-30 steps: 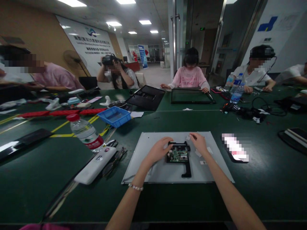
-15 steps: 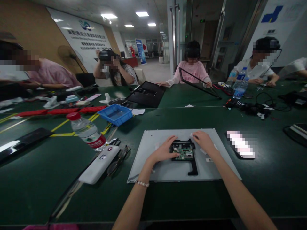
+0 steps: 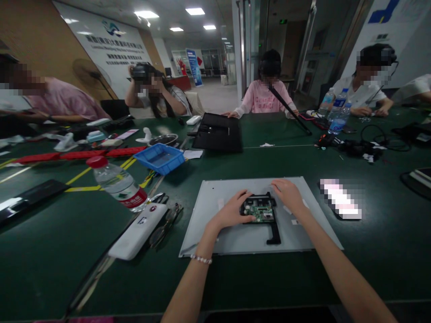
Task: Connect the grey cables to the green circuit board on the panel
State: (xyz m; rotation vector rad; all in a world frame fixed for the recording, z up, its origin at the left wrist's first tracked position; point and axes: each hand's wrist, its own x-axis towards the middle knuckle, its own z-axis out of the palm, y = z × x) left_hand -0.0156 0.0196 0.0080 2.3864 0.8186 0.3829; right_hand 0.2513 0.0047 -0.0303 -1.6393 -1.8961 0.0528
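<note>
A flat grey metal panel (image 3: 208, 224) lies on the green table in front of me. On its middle sits a black bracket (image 3: 274, 233) with a long leg pointing towards me. A green circuit board (image 3: 259, 212) is set in that bracket. My left hand (image 3: 232, 211) grips the bracket's left side, thumb at the near corner and fingers at the far one. My right hand (image 3: 286, 193) is bent in at the bracket's far right corner. Its fingers are closed, and their tips and whatever they pinch are hidden.
Left of the panel lie a white power bank (image 3: 138, 233), glasses (image 3: 164, 226), a tilted water bottle (image 3: 117, 184) and a blue tray (image 3: 160, 158). A lit phone (image 3: 340, 199) is to the right. Across the table, a person holds a black frame (image 3: 289, 110) beside a black panel (image 3: 218, 132).
My view has shifted slightly. Both hands stay at the bracket, the right one nearly in place. Across the table, the black frame has turned edge-on and the black panel has rotated.
</note>
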